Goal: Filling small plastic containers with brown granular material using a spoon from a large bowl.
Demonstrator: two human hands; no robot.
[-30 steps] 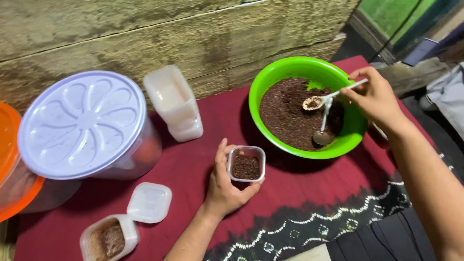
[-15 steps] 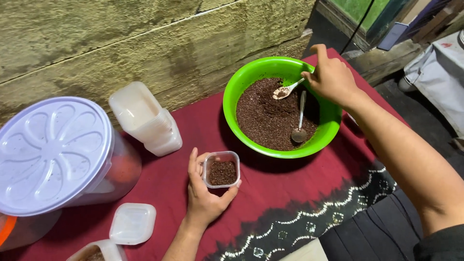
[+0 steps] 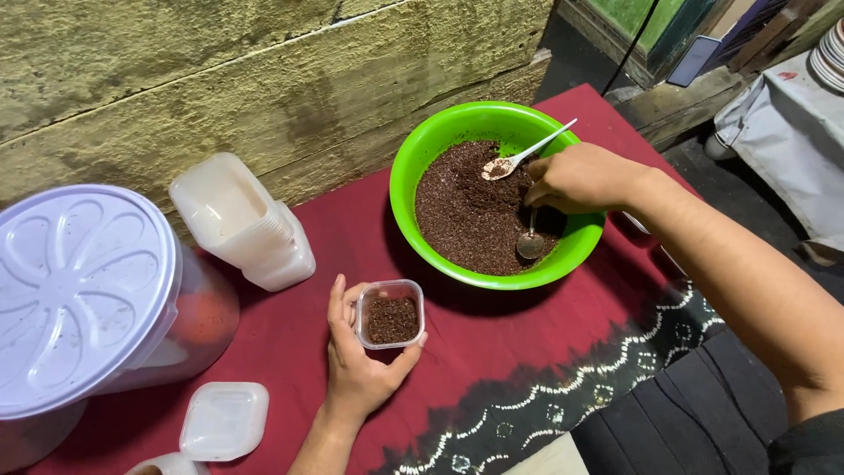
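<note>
At the far left stands a large translucent plastic jar (image 3: 114,325) with a round pale lilac lid (image 3: 75,295) moulded in a flower pattern, and below it a small square clear lid (image 3: 224,420) lies flat on the dark red cloth of the surface (image 3: 492,343). Just right of the jar, a stack of empty, milky plastic tubs (image 3: 242,220) lies tipped on its side against the rough plank wall (image 3: 220,79). The left hand (image 3: 356,365) comes up from the bottom edge, palm up and fingers curled, clamped around a small square clear container (image 3: 390,314) filled with dark brown, grainy powder; it sits on the cloth in front of the bowl. Further right, a round, glossy green plastic bowl (image 3: 422,158) holds a bed of the same coarse brown granules (image 3: 466,211). The right hand (image 3: 580,176) reaches in from the right over the bowl, fingers closed together on the handle of a metal spoon (image 3: 530,242) whose bowl rests in the granules. A 2nd, white spoon (image 3: 523,158) juts up beside the knuckles, carrying some granules; whether the fingers grip it too cannot be told.
</note>
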